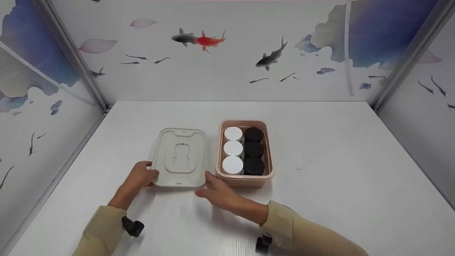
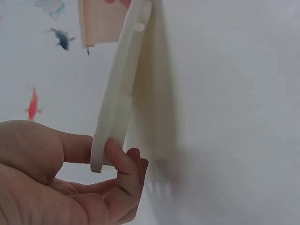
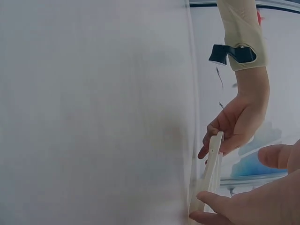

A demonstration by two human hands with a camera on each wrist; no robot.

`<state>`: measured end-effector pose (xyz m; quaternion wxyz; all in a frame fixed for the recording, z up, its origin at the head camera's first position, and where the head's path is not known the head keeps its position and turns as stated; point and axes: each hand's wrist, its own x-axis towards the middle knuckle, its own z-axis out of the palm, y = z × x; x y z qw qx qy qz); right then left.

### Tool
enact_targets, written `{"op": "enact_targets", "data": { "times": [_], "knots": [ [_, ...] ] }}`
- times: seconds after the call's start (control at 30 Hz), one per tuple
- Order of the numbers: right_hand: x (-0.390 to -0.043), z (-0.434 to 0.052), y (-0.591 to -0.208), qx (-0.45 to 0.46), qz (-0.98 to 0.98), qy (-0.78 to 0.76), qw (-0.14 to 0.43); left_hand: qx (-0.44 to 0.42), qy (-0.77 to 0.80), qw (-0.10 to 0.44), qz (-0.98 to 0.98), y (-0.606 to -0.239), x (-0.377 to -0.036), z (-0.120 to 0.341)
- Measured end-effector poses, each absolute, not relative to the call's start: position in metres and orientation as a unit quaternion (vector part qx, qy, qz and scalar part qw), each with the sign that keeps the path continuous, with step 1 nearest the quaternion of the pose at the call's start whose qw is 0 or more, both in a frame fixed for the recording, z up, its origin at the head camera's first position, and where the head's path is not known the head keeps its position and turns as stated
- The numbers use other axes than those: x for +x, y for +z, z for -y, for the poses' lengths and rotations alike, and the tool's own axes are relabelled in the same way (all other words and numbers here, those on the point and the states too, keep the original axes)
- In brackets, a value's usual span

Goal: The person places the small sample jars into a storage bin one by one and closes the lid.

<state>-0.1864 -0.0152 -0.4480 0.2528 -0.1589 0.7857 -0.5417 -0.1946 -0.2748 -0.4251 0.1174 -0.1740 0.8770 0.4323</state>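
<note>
A pale grey-green rectangular lid [image 1: 181, 179] with a recessed centre is held at the left of a pink box [image 1: 245, 182]. My left hand [image 1: 141, 175] pinches the lid's left edge between thumb and curled fingers. A shadowed gap shows under the lid [image 2: 112, 108] in the left wrist view. With its fingers against the lid's near right corner, my right hand [image 1: 222, 193] keeps its thumb apart from the edge; in the right wrist view, the right hand's fingertips [image 3: 206, 199] touch the rim. Inside the box stand three white-topped round containers [image 1: 233, 148] and three black-topped ones [image 1: 253, 149].
A white table [image 1: 320, 199] carries the box near its middle. Printed panels with fish [image 1: 209, 41] close off the back and both sides. Small black cameras sit on both sleeves, one at the left cuff [image 1: 132, 226].
</note>
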Motion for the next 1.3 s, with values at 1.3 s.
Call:
{"op": "enact_targets", "data": {
  "times": [1.3],
  "knots": [
    [-0.237,0.047,-0.365,-0.135,-0.683,-0.663,0.276,-0.044,0.568,0.084,-0.817,-0.357,-0.152,0.21]
  ]
}}
